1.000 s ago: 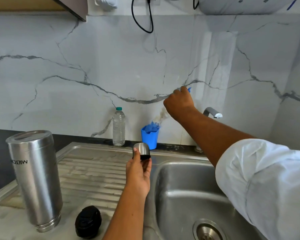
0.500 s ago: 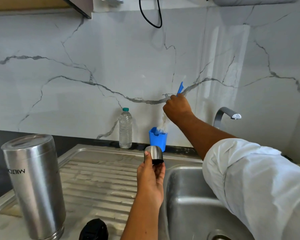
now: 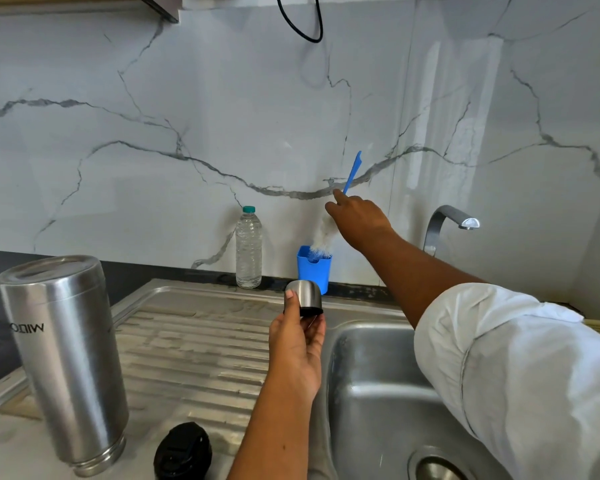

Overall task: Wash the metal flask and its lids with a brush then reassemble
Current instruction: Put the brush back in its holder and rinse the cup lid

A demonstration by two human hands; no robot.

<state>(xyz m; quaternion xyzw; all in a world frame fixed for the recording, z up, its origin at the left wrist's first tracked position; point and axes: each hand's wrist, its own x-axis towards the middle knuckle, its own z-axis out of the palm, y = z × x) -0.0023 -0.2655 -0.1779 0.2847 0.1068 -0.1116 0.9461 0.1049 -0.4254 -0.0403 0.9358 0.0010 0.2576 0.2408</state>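
The steel flask [image 3: 63, 358] stands upside down on the drainboard [image 3: 194, 344] at the left. Its black lid [image 3: 182, 452] lies beside it near the front edge. My left hand [image 3: 297, 344] holds the small steel cap [image 3: 303, 297] up between thumb and fingers, over the sink's left rim. My right hand [image 3: 359, 220] reaches to the back wall and holds the bottle brush [image 3: 353, 171] by its blue handle. The brush's white bristles hang below the hand, with their tip inside the blue cup [image 3: 314, 270].
A clear water bottle [image 3: 248, 247] stands against the marble wall, left of the blue cup. The tap [image 3: 447, 220] curves over the sink basin [image 3: 371, 393] at the right. A black cable hangs from the top of the wall.
More of the blue handle now sticks out above my right hand, whose index finger has straightened. My left hand still holds the cap up. The view has shifted.
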